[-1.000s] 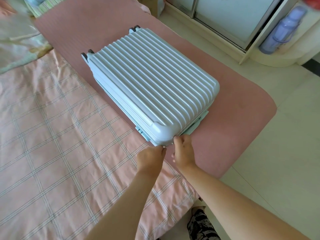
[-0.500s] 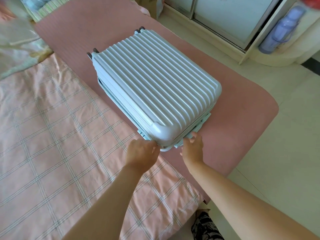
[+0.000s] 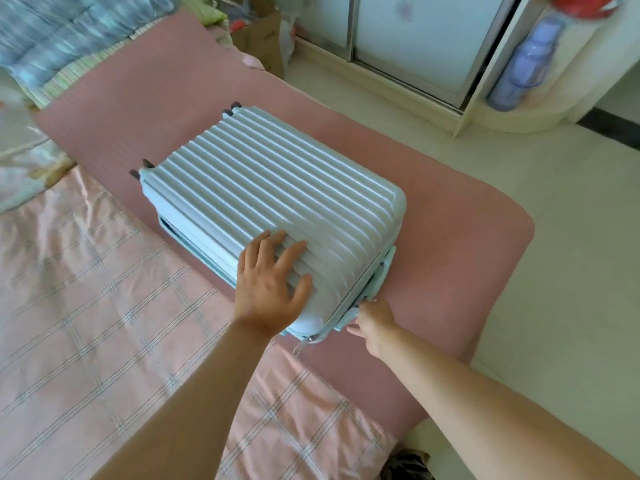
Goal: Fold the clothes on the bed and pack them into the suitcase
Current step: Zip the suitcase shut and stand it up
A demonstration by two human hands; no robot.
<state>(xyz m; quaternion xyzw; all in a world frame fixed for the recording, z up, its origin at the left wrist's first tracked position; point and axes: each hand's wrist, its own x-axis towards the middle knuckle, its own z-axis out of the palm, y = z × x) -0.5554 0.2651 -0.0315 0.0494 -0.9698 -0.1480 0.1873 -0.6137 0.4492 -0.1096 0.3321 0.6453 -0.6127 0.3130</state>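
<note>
A light-blue ribbed hard-shell suitcase (image 3: 277,192) lies flat and closed on the pink mattress (image 3: 450,258), wheels pointing away from me. My left hand (image 3: 270,285) rests flat on the lid near its front corner, fingers spread. My right hand (image 3: 372,322) is at the suitcase's near right side, fingers pinched at the zipper seam; what they hold is hidden. A metal zipper pull (image 3: 303,344) dangles at the front corner. No loose clothes show on the bed.
A pink checked sheet (image 3: 104,323) covers the bed's left part. Rumpled bedding (image 3: 24,161) and a blue quilt (image 3: 59,32) lie at far left. A cardboard box (image 3: 263,39), wardrobe doors (image 3: 415,39) and a purple bottle (image 3: 523,67) stand beyond. Pale floor lies right.
My left hand left the front corner and now lies flat on the lid. My right hand slid right along the near side seam. The camera view shifted.
</note>
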